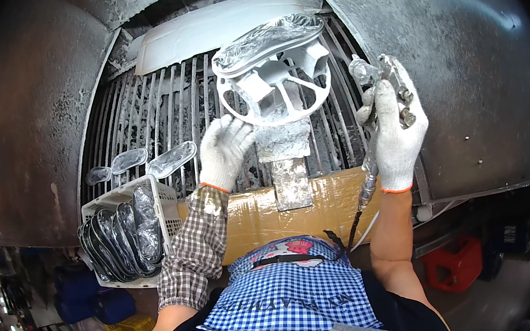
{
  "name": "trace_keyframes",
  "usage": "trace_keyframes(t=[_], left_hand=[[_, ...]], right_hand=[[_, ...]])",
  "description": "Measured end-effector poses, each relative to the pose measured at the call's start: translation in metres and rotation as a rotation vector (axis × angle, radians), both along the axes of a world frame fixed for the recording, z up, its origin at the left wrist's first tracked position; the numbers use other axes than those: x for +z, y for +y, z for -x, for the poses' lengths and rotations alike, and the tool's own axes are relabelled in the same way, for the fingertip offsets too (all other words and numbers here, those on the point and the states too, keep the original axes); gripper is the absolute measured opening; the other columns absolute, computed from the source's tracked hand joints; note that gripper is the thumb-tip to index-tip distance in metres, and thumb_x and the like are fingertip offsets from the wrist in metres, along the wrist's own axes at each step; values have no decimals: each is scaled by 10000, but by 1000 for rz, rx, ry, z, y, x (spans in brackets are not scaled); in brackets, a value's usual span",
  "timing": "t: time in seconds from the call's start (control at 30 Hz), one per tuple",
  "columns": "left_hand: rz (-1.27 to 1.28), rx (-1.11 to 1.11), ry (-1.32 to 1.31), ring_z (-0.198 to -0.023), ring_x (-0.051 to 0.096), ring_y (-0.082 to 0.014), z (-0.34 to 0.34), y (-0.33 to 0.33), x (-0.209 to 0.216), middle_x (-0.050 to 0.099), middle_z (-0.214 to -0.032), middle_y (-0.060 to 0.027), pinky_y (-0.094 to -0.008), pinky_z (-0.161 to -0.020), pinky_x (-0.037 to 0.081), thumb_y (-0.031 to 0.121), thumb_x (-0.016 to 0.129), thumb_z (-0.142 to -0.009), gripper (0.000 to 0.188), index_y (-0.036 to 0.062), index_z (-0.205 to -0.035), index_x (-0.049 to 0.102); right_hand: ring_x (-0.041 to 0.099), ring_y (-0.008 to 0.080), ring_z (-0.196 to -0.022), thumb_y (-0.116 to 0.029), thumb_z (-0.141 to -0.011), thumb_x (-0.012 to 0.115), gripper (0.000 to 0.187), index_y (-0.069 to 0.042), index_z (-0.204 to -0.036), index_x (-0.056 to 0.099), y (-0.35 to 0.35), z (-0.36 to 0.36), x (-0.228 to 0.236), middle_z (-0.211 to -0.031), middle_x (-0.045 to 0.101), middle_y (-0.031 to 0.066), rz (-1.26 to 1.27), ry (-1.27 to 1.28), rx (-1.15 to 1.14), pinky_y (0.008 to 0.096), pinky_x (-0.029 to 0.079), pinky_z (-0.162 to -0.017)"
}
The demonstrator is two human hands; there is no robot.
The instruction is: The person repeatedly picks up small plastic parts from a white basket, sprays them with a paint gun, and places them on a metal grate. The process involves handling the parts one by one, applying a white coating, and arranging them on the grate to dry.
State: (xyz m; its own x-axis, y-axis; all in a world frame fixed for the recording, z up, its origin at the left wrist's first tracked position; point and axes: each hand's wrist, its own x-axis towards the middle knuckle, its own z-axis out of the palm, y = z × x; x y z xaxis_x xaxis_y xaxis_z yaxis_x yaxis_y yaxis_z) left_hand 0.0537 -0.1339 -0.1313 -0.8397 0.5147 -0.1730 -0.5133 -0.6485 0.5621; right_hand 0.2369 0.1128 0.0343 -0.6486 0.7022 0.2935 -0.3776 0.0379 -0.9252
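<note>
My right hand, in a white knit glove, is closed around a spray gun whose hose runs down toward the apron. Its nozzle end is beside the wheel's right side. My gloved left hand is open, its fingers stretched out at the near left edge of a white-coated spoked wheel. Whether the fingertips touch the rim I cannot tell. On raised blocks of the wheel lies a long, sole-shaped piece with shiny clear film over its middle and a pale rim.
Below the wheel stretches a powder-crusted grate between metal side walls. Several film-covered oval pieces lie at its left. A white crate holds dark-rimmed wrapped pieces. Cardboard covers the near edge; a red crate stands lower right.
</note>
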Motion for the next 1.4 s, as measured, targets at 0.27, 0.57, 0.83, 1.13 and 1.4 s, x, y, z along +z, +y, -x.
trace_keyframes(t=[0.27, 0.57, 0.83, 1.13, 1.4], left_hand=[[-50, -96, -106, -1165, 688, -417, -39, 28, -1, 679, -1262, -253, -547, -997, 594, 322, 641, -1039, 370, -7, -1207, 635], [-24, -86, -88, -1203, 673, -418, -44, 33, 21, 650, -1332, -262, -550, -1035, 581, 315, 617, -1051, 432, -48, -1284, 593], [-33, -88, -103, -1220, 662, -439, -35, 26, 4, 674, -1289, -256, -575, -1058, 560, 316, 631, -1044, 387, -26, -1225, 621], [-74, -104, -139, -1161, 685, -388, -33, 24, 4, 691, -1261, -215, -533, -1012, 572, 299, 650, -1023, 321, 22, -1184, 639], [-54, -100, -103, -1290, 618, -422, -29, 18, 3, 605, -1388, -283, -559, -1111, 524, 361, 629, -1045, 524, -40, -1374, 558]], right_hand=[[634, 43, -755, -80, -1053, 674, 471, 59, -1486, 551, -21, 22, -6, -1157, 738, 85, 8, 27, 150, 203, 525, -646], [710, 145, -1031, -101, -1030, 708, 502, 88, -1472, 564, -31, 32, -16, -1287, 725, 154, -234, 53, 238, 290, 574, -894], [676, 75, -909, -75, -1052, 667, 472, 70, -1487, 555, -29, 24, -8, -1264, 730, 122, 27, -2, 234, 225, 556, -766], [623, 52, -807, -96, -1088, 619, 458, 45, -1513, 522, -12, 8, 0, -1053, 702, 68, 68, 22, 174, 223, 548, -674], [609, 56, -769, -103, -1089, 622, 461, 42, -1516, 523, 2, -1, 2, -962, 679, 57, 50, 12, 100, 211, 534, -643]])
